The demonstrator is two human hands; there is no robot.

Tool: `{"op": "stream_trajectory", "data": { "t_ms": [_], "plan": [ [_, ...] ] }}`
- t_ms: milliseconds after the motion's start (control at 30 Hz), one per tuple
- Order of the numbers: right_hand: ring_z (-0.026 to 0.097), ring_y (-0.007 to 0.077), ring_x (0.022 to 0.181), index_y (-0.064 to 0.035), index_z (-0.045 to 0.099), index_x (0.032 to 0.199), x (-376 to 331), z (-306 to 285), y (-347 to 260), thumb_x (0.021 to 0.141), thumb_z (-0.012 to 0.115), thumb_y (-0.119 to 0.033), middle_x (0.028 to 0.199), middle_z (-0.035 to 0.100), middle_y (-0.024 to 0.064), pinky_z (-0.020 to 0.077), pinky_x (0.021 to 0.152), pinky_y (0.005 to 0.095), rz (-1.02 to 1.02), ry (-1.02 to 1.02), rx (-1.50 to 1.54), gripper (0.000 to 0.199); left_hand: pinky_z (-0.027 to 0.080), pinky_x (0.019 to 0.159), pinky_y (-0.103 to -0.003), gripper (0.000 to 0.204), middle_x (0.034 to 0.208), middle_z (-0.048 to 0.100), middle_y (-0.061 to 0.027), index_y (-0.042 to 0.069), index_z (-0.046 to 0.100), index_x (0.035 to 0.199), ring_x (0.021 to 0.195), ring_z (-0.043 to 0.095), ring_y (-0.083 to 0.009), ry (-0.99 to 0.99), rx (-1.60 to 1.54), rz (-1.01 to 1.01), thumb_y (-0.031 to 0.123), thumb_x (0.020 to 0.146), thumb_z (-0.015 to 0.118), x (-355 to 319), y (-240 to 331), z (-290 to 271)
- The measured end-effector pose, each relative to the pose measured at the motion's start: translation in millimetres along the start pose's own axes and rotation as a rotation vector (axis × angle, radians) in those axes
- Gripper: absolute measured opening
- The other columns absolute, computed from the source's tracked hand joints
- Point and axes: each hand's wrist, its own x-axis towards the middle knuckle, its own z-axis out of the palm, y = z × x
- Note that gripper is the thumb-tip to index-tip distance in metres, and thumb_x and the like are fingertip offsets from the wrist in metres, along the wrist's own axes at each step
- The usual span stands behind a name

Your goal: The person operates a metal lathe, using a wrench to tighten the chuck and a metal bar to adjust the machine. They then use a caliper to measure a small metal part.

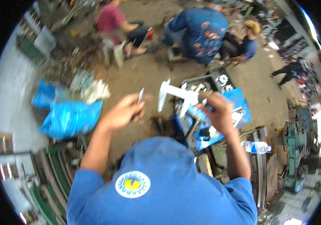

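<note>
My right hand [220, 112] grips a vernier caliper [176, 91] by its beam end, with the jaws pointing left and partly apart. Between the jaws there is nothing. To the left, my left hand [121, 112] pinches a small, shiny metal piece [141, 95] that sticks up from the fingertips; its exact kind is too small to tell. Beneath the caliper and my right hand lies a blue tray [244, 98] crowded with wrenches, a hammer-like tool and other metal items. The caliper does not touch the piece.
A dark crate [216, 72] of parts adjoins the tray's far side. Blue sacks [70, 118] lie at left. A plastic bottle [257, 147] rests at right, near a green machine [299, 142]. Several people sit ahead, one in a dark blue shirt [199, 32].
</note>
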Motion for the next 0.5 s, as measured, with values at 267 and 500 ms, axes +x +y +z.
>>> {"op": "stream_trajectory", "data": {
  "t_ms": [267, 500],
  "plan": [
    [0.066, 0.0274, 0.068, -0.0057, 0.073, 0.111, 12, -43, -4, 0.079, 0.085, -0.022, 0.087, 0.066, 0.0109, 0.0518, 0.059, 0.0379, -0.159, -0.113, -0.091, 0.038, 0.042, 0.056, -0.025, 0.028, 0.077, 0.065, -0.0044, 0.002, 0.062, 0.122, 0.064, 0.053, -0.0076, -0.138, 0.210, 0.067, 0.024, 0.105, 0.058, 27, 37, 9],
    [0.055, 0.0180, 0.064, -0.0005, 0.071, 0.114, 20, -57, 5, 0.087, 0.080, -0.017, 0.081, 0.061, 0.0099, 0.0457, 0.059, 0.0321, -0.005, 0.084, -0.133, 0.033, 0.041, 0.059, -0.025, 0.041, 0.076, 0.056, 0.0002, 0.005, 0.056, 0.144, 0.063, 0.045, -0.0077, -0.169, 0.086, 0.113, 0.018, 0.105, 0.055, 34, 48, 39]
  ]
}}
